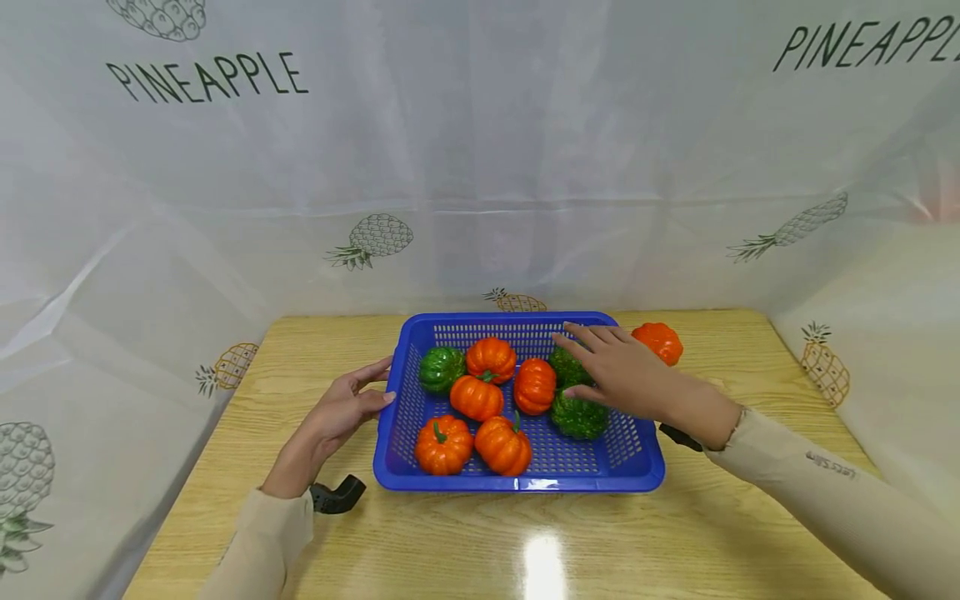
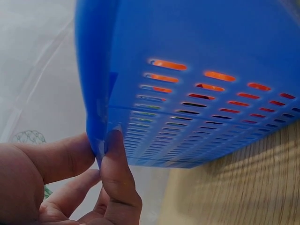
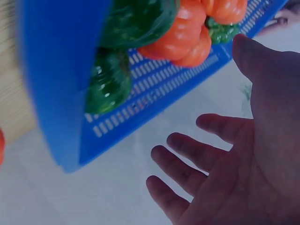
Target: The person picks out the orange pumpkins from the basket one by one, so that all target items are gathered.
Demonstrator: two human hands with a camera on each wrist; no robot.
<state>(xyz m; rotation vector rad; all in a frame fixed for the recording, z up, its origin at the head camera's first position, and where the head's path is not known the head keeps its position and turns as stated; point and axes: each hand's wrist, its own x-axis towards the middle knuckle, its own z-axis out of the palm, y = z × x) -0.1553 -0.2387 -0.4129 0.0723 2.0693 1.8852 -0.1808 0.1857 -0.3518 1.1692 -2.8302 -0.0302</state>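
Note:
A blue plastic basket (image 1: 517, 484) stands on the wooden table with several small orange and green pumpkins in it. My left hand (image 1: 345, 410) pinches the basket's left rim; in the left wrist view the thumb is on one side of the rim (image 2: 96, 93) and fingers on the other. Over the right part of the basket hovers my right hand (image 1: 626, 371), fingers spread and holding nothing. Below it lie a green pumpkin (image 1: 579, 417) and, partly hidden, another green pumpkin (image 1: 564, 364). An orange pumpkin (image 1: 535, 387) sits just left of them.
Outside the basket, an orange pumpkin (image 1: 657, 342) lies on the table (image 1: 420, 542) behind my right wrist. A white sheet (image 1: 465, 150) printed with pineapples hangs behind the table and along its sides.

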